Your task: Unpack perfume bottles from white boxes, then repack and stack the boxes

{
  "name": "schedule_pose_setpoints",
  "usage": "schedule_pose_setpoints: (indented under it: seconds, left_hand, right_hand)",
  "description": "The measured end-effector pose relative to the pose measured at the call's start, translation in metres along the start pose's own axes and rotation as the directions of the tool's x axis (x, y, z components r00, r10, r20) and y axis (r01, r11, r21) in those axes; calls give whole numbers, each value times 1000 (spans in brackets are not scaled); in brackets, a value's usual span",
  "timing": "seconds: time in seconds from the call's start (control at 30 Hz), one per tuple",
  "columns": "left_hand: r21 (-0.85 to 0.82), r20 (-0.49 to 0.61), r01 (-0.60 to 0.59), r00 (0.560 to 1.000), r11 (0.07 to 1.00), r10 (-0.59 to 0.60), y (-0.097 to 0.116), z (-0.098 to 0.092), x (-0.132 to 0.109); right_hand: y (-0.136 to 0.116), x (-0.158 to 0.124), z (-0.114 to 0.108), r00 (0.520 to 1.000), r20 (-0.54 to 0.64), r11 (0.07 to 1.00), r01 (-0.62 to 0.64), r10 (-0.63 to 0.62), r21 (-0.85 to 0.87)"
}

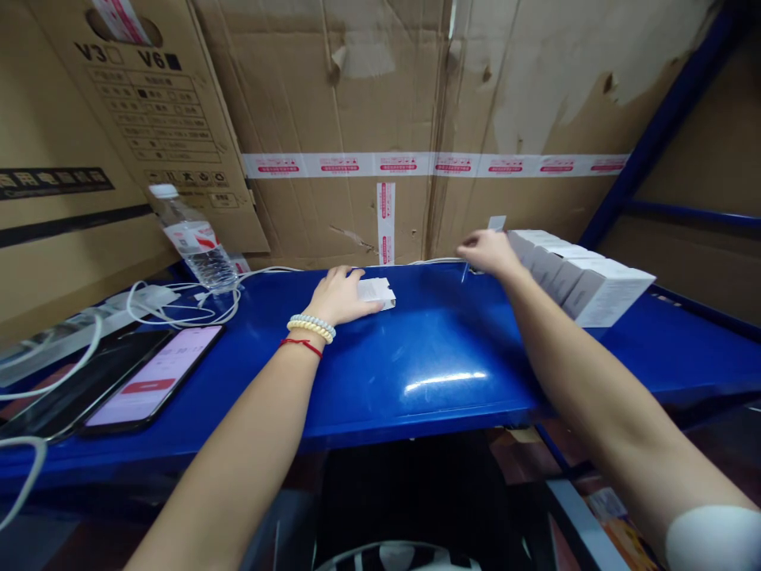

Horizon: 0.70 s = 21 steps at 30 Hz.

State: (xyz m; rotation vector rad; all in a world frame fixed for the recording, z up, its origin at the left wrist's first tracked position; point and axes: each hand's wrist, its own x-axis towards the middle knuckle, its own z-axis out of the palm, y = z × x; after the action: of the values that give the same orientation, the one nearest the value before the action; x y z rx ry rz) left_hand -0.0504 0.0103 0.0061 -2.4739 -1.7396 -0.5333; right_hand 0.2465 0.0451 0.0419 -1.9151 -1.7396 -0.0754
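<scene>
My left hand [338, 296] is closed around a small white box [374, 293] on the blue tabletop, thumb and fingers on its sides. The box's right end faces away from the palm and has a small notch. Farther right, my right hand [491, 251] is at the back of the table with its fingertips pinched together. Below the fingertips a thin bluish strip shows, but what they hold is unclear. Just behind that hand a small pale card-like piece [497, 223] sticks up. Beside its wrist stands a row of several white boxes [606, 293].
A water bottle [196, 242] stands at the back left among white cables [178, 317]. A lit phone [154, 377] lies beside a dark phone-like slab [89, 373]. Cardboard [333, 95] walls the back, and a blue metal post [648, 119] slants at the right.
</scene>
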Motion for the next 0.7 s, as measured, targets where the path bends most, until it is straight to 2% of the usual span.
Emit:
schedule_pose_setpoints:
  seconds: [0.1, 0.2, 0.33, 0.4, 0.43, 0.47, 0.53, 0.57, 0.63, 0.7]
  left_hand:
    - [-21, 76, -3, 997, 1000, 4, -10, 4, 2]
    - [-30, 126, -26, 992, 999, 29, -17, 8, 6]
    - [10, 152, -10, 988, 1000, 8, -19, 9, 10]
    - [-2, 137, -9, 991, 1000, 10, -18, 9, 12]
    - [-21, 119, -22, 993, 1000, 24, -17, 8, 12]
    - [-48, 96, -43, 994, 998, 47, -15, 7, 12]
    - [-123, 36, -93, 995, 988, 98, -9, 5, 10]
    - [-173, -3, -106, 994, 979, 107, -6, 3, 9]
    - [-288, -84, -96, 994, 953, 75, 2, 2, 5]
    - [-398, -134, -65, 991, 915, 12, 8, 2, 2]
  right_hand:
    - [0, -19, -42, 967, -250, 995, -19, 44, 101]
    - [22, -47, -69, 903, -415, 993, -80, 108, 85]
    - [65, -78, -74, 810, -572, 981, -188, 133, -38]
    - [75, -87, -68, 796, -595, 983, -176, 112, -51]
    - [74, -90, -64, 813, -574, 989, -147, 101, -34]
    - [69, -91, -59, 850, -520, 995, -98, 83, -1]
    - [48, -90, -47, 949, -317, 991, 37, 5, 127]
    - [34, -88, -40, 982, -180, 972, 96, -58, 213]
    - [1, -80, -24, 983, 77, 935, 130, -164, 331]
    - [-31, -71, -8, 941, 248, 903, 114, -232, 414]
